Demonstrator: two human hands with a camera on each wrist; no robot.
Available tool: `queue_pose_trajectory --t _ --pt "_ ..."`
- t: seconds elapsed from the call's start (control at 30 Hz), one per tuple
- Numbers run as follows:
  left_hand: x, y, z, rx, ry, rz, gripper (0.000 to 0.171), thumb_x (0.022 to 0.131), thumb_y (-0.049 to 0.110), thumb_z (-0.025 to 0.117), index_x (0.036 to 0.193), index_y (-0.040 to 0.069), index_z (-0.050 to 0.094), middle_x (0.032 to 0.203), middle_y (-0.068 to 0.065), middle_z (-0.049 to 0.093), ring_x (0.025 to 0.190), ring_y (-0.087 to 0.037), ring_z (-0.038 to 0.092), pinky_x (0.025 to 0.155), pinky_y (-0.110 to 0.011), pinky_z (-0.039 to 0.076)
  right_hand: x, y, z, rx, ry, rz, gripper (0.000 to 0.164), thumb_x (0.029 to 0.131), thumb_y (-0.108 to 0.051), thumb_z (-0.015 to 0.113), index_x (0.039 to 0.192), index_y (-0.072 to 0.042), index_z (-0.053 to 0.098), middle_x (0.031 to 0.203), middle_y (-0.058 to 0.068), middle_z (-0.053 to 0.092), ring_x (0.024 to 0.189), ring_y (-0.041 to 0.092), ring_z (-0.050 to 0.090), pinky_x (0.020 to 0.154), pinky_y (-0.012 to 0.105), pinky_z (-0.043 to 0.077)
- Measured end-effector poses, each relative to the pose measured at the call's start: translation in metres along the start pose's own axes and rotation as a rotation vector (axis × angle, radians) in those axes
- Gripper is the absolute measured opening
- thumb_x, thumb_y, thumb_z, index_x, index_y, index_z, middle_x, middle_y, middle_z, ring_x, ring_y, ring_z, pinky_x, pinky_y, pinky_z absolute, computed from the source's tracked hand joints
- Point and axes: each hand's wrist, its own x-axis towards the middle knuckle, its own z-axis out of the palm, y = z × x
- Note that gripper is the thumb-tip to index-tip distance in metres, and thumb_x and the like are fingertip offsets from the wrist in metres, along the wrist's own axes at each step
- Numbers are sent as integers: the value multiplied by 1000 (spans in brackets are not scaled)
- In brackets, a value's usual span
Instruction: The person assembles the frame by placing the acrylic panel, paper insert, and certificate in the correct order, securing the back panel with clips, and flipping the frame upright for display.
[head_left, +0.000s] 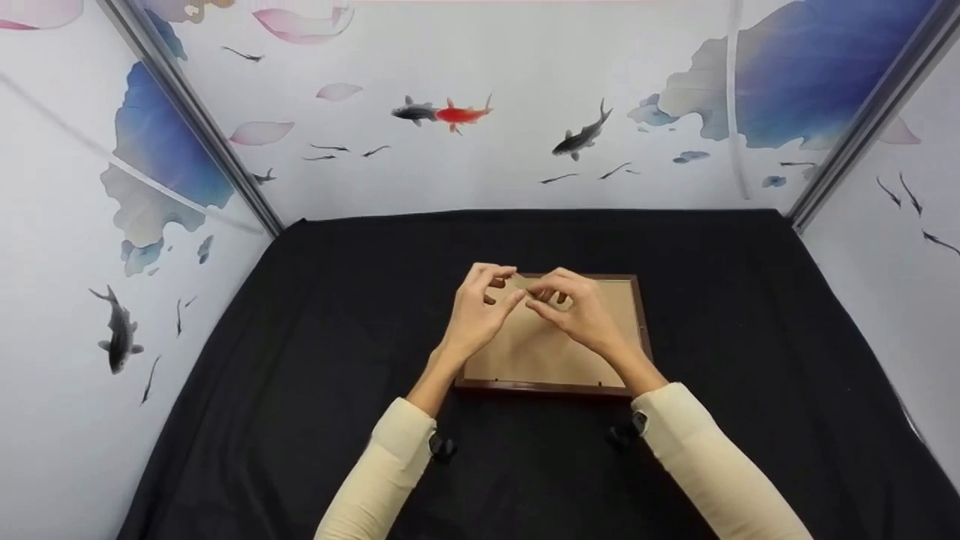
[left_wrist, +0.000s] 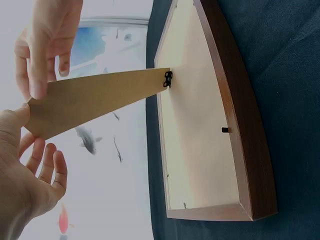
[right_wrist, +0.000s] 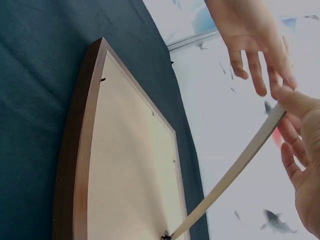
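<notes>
A picture frame (head_left: 555,390) with dark brown wooden edges lies face down, its tan backing board (head_left: 555,352) upward. From a small black hinge (left_wrist: 168,79) on the board rises the flat, tapering easel stand (left_wrist: 95,100), swung out from the back. At its wide free end, my left hand (head_left: 478,311) pinches one corner between thumb and fingers. Opposite it, my right hand (head_left: 581,307) pinches the other corner, and the two thumbs nearly meet. In the right wrist view the stand (right_wrist: 225,180) shows edge-on, slanting away from the board.
Black cloth (head_left: 337,337) covers the table under the frame. Small black tabs (left_wrist: 225,130) stick out along the frame's inner edge. White panels (head_left: 510,165) printed with fish and leaves stand at the back and both sides, joined by metal posts (head_left: 202,127).
</notes>
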Motion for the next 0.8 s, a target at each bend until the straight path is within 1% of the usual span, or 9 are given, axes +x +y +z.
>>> queue_pose_trajectory --t 0.1,0.2,0.27,0.37,0.43,0.5,0.6,0.7,0.8 --pt "-6 -6 -5 -14 -41 -24 43 94 20 77 132 7 63 117 -6 58 102 -22 63 75 -36 53 -1 1 2 -5 28 -2 24 78 8 84 96 -6 78 88 6 70 70 23 65 56 36 50" --pt "-20 -21 -12 -14 -80 -23 49 90 14 80 134 7 61 115 -8 61 99 -23 64 74 -37 54 -1 -4 3 21 65 -26 24 75 15 83 92 0 76 85 11 69 66 27 64 54 38 48" --pt "-35 -35 -14 6 -128 -8 47 87 8 82 130 3 62 111 -11 64 97 -26 65 76 -39 54 1 -11 3 35 85 -48 24 73 19 81 91 4 75 83 15 68 64 29 63 53 40 47" --pt "-64 -56 -14 56 -240 -11 38 84 3 82 118 -1 67 106 -13 65 93 -28 65 78 -41 55 4 -19 2 47 99 -65 25 72 22 79 89 6 72 82 17 66 63 31 62 53 38 46" --pt "-80 -67 -12 107 -312 -51 33 84 7 83 114 2 70 105 -9 66 94 -24 64 83 -39 53 5 -22 1 47 98 -63 24 72 22 79 89 6 72 81 17 65 63 30 61 53 36 46" --pt "-91 -76 -11 153 -354 -100 31 84 14 83 112 7 72 104 -4 66 94 -20 62 85 -37 49 5 -23 1 48 97 -53 24 72 21 78 89 5 72 81 17 65 63 30 61 54 35 46" --pt "-97 -82 -11 205 -376 -146 30 84 23 84 110 14 73 103 2 65 93 -16 58 83 -38 43 6 -23 -1 64 96 -18 22 74 20 79 90 5 73 82 17 66 65 31 61 55 36 46" --pt "-96 -86 -12 201 -396 -154 32 83 25 85 110 13 74 102 0 65 92 -17 56 83 -38 43 6 -21 -4 87 91 54 19 78 15 80 93 5 74 85 17 68 68 27 62 57 36 47" --pt "-95 -90 -12 191 -413 -163 34 82 26 85 111 12 74 101 -1 64 91 -17 56 82 -35 46 7 -21 -7 126 70 145 15 82 11 79 95 5 75 87 17 69 72 23 62 60 32 48"
